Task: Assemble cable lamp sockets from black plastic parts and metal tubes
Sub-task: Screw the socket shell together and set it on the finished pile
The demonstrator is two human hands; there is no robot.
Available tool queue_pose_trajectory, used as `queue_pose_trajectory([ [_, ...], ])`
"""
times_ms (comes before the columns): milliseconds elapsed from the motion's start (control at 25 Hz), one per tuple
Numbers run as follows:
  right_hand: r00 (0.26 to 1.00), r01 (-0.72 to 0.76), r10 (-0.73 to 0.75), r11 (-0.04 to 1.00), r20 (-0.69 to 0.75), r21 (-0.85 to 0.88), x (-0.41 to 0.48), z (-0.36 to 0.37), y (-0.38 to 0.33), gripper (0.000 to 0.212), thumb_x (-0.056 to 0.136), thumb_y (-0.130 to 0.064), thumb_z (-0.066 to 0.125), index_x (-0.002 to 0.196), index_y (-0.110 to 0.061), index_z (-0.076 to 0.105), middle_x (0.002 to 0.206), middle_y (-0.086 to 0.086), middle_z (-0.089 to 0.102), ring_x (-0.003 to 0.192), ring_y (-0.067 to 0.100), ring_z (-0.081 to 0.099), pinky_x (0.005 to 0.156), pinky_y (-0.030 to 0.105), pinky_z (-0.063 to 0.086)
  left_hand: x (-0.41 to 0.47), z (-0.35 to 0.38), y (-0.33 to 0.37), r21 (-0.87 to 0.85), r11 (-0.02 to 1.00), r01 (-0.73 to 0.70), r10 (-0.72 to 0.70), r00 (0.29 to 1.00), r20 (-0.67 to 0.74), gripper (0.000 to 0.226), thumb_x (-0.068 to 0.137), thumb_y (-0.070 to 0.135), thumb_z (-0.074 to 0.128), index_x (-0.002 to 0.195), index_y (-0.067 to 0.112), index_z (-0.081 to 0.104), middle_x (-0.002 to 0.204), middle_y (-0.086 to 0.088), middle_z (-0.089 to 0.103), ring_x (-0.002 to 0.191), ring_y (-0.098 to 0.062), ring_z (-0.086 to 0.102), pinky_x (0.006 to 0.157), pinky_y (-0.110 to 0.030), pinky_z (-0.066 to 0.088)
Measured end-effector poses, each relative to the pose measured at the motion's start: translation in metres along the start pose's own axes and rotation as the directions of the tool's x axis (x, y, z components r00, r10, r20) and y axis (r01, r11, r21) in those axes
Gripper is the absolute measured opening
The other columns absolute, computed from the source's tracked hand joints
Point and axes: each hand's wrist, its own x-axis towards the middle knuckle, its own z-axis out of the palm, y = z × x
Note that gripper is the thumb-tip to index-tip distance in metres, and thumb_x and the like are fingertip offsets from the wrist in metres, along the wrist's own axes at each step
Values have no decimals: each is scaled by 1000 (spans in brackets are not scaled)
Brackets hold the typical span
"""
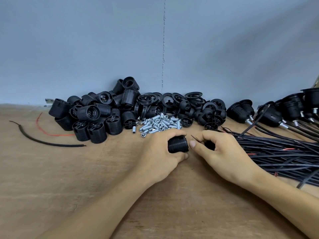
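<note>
A single head-worn wide-angle view looks forward and slightly down, close over the wooden tabletop (51,178), which fills the lower frame; the grey wall (86,49) fills the upper half.
</note>
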Motion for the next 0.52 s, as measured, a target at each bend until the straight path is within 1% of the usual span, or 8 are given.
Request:
queue_pose_trajectory([
  [80, 1000, -15, 15, 1000, 21, 5, 0, 0, 1, 28, 94, -29, 64, 69, -17, 63, 61, -7, 53, 57, 5, 44, 54, 19, 34, -1, 0, 0, 3, 1000, -15, 15, 1000, 12, 42, 73, 16, 87, 110, 33, 74, 95, 11, 74, 91, -5, 68, 84, -32, 55],
  [200, 999, -31, 31, 999, 37, 16, 0, -1, -1, 31, 95, -27, 64, 68, -12, 61, 59, -4, 50, 55, 5, 40, 54, 23, 32, -1, 1, 1, 8, 1000, -23, 23, 1000, 16, 42, 74, 15, 87, 110, 34, 75, 94, 12, 74, 90, -3, 68, 82, -27, 55],
  [320, 998, -40, 38, 999, 51, 20, 1, 0, -3, 30, 96, -26, 64, 72, -8, 63, 66, 9, 58, 57, 6, 40, 57, 27, 34, -1, 1, 1, 23, 999, -30, 30, 1000, 3, 43, 73, 15, 87, 109, 35, 75, 93, 14, 74, 90, -1, 67, 80, -21, 53],
  [440, 996, -53, 51, 998, 66, 23, 0, 0, -5, 30, 96, -26, 63, 74, -6, 64, 71, 14, 60, 60, 8, 43, 61, 32, 37, -2, 2, 1, 29, 999, -35, 35, 999, -1, 42, 72, 15, 87, 107, 35, 75, 92, 15, 74, 89, -1, 67, 78, -19, 52],
  [520, 996, -58, 56, 998, 73, 19, 0, 0, -5, 31, 97, -25, 63, 73, -5, 63, 70, 13, 59, 60, 8, 42, 60, 31, 37, -2, 2, 2, 43, 998, -41, 41, 999, -7, 42, 72, 15, 88, 106, 36, 75, 91, 15, 74, 88, -1, 67, 76, -17, 52],
])
